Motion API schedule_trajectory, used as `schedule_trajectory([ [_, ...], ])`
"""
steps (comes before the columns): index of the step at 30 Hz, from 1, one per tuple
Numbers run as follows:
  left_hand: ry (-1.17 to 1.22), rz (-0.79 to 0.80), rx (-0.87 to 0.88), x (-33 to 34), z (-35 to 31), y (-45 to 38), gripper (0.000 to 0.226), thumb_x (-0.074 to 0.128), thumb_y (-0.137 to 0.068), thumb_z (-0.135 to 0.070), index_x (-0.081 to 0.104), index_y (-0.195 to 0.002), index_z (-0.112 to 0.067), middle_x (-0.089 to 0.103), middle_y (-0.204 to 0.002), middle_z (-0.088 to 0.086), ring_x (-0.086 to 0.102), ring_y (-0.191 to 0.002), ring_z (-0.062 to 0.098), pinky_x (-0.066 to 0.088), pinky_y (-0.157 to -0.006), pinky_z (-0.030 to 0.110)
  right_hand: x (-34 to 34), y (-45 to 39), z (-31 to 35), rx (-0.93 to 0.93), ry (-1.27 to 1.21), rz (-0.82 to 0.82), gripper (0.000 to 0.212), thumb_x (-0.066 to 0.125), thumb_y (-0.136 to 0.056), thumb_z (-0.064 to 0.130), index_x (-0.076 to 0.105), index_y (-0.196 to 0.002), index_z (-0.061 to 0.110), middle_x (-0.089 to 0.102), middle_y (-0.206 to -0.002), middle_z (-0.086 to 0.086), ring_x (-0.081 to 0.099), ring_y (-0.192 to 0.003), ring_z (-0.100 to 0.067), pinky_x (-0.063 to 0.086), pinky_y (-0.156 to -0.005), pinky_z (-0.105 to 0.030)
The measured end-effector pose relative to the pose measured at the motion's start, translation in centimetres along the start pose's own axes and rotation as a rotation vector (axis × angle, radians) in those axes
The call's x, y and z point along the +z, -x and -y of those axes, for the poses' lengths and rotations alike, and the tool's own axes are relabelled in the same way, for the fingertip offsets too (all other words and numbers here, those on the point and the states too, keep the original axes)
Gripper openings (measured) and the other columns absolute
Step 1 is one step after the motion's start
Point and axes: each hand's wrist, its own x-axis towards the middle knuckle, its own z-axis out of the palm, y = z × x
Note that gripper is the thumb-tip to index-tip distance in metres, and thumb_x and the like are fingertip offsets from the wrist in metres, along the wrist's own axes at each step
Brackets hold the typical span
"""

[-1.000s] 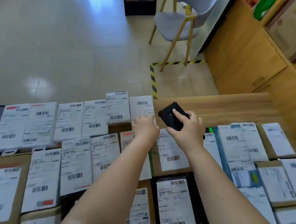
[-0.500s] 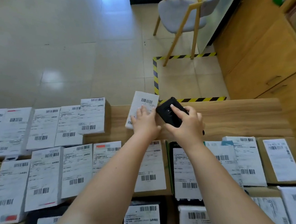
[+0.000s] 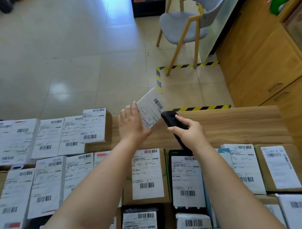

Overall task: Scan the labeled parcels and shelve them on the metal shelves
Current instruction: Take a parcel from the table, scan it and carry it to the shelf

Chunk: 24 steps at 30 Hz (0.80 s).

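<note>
Spreading across the near half of the head view, a light wooden tabletop [image 3: 236, 122] carries rows of labelled cardboard parcels [image 3: 145, 175], their white barcode labels face up; beyond its far edge lie glossy cream floor tiles [image 3: 62, 58], yellow-and-black hazard tape [image 3: 188, 65], a grey chair with yellow legs [image 3: 181, 28] and, at the right, wooden cabinets [image 3: 261, 62]. Above the table's far edge the left hand [image 3: 132, 123] grips a small white labelled parcel [image 3: 150, 110], lifted and tilted, its long axis running from near left to far right, label upward. Just right of it, the right hand [image 3: 190, 132] clasps a black handheld scanner [image 3: 172, 121], its head pointing far left, touching or nearly touching the parcel's near-right edge.
</note>
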Motion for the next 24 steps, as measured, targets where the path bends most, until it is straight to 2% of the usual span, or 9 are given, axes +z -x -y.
schedule_trajectory([
  [1,-0.032,-0.048,0.065,-0.7,0.3,0.0,0.115,0.078,-0.071,-0.054,0.013,-0.154,-0.009,0.03,-0.146,0.011,0.027,-0.134,0.029,0.024,-0.115,0.04,-0.3,0.3,0.7,0.064,-0.168,0.059,0.054,0.078,-0.075,0.041,0.062,-0.127,0.039,0.065,-0.113,0.004,0.057,-0.1,-0.018,0.051,-0.078,-0.034],
  [3,-0.1,-0.125,0.175,-2.0,1.2,0.0,0.112,0.082,-0.068,-0.048,0.018,-0.151,-0.01,0.034,-0.142,0.012,0.03,-0.129,0.03,0.028,-0.113,0.042,-0.9,1.0,2.1,0.157,-0.318,0.157,0.041,0.074,-0.083,0.035,0.067,-0.123,0.032,0.066,-0.097,0.001,0.056,-0.082,-0.017,0.043,-0.064,-0.028],
  [5,-0.164,-0.201,0.25,-3.1,2.1,0.4,0.11,0.087,-0.061,-0.037,0.023,-0.145,-0.011,0.039,-0.135,0.013,0.032,-0.122,0.03,0.032,-0.109,0.043,-1.4,1.7,3.1,0.235,-0.332,0.205,0.03,0.071,-0.085,0.039,0.071,-0.111,0.025,0.062,-0.084,-0.003,0.054,-0.077,-0.021,0.041,-0.066,-0.029],
  [9,-0.217,-0.306,0.284,-4.9,3.9,2.0,0.109,0.09,-0.048,-0.02,0.032,-0.14,-0.009,0.041,-0.126,0.014,0.036,-0.113,0.031,0.037,-0.101,0.044,-1.2,3.1,3.6,0.382,-0.407,0.315,0.031,0.073,-0.08,0.042,0.066,-0.087,0.012,0.058,-0.071,-0.008,0.053,-0.061,-0.023,0.043,-0.061,-0.032],
  [13,-0.23,-0.393,0.272,-6.2,6.3,4.2,0.104,0.091,-0.049,-0.022,0.038,-0.137,-0.006,0.041,-0.126,0.017,0.038,-0.112,0.035,0.033,-0.1,0.044,0.2,5.1,3.6,0.394,-0.436,0.441,0.037,0.074,-0.079,0.042,0.064,-0.099,0.011,0.059,-0.081,-0.011,0.057,-0.063,-0.025,0.048,-0.06,-0.032],
  [16,-0.209,-0.404,0.211,-7.4,8.0,6.4,0.104,0.09,-0.05,-0.019,0.035,-0.138,-0.009,0.041,-0.127,0.017,0.037,-0.113,0.034,0.038,-0.1,0.045,1.6,7.3,4.4,0.4,-0.379,0.489,0.041,0.073,-0.08,0.042,0.064,-0.1,0.007,0.061,-0.087,-0.013,0.058,-0.071,-0.026,0.049,-0.063,-0.033],
  [20,-0.183,-0.412,0.079,-9.7,11.1,10.1,0.104,0.091,-0.054,-0.025,0.031,-0.138,-0.012,0.043,-0.128,0.016,0.035,-0.114,0.032,0.033,-0.1,0.042,4.0,10.3,5.3,0.356,-0.219,0.514,0.049,0.073,-0.078,0.047,0.064,-0.103,0.006,0.063,-0.088,-0.013,0.059,-0.077,-0.029,0.051,-0.066,-0.034],
  [22,-0.148,-0.389,-0.056,-11.3,13.2,12.8,0.104,0.089,-0.059,-0.034,0.026,-0.139,-0.014,0.041,-0.131,0.014,0.033,-0.119,0.03,0.033,-0.104,0.041,6.1,12.3,6.3,0.254,-0.136,0.513,0.045,0.073,-0.08,0.046,0.066,-0.107,0.01,0.063,-0.089,-0.012,0.059,-0.076,-0.028,0.051,-0.066,-0.034],
  [24,-0.067,-0.369,-0.26,-12.5,15.6,16.3,0.107,0.085,-0.06,-0.05,0.025,-0.141,-0.013,0.038,-0.134,0.013,0.035,-0.123,0.03,0.031,-0.107,0.04,9.0,15.3,7.5,0.057,-0.075,0.504,0.036,0.073,-0.084,0.038,0.067,-0.116,0.022,0.064,-0.089,-0.006,0.059,-0.071,-0.022,0.048,-0.058,-0.027],
])
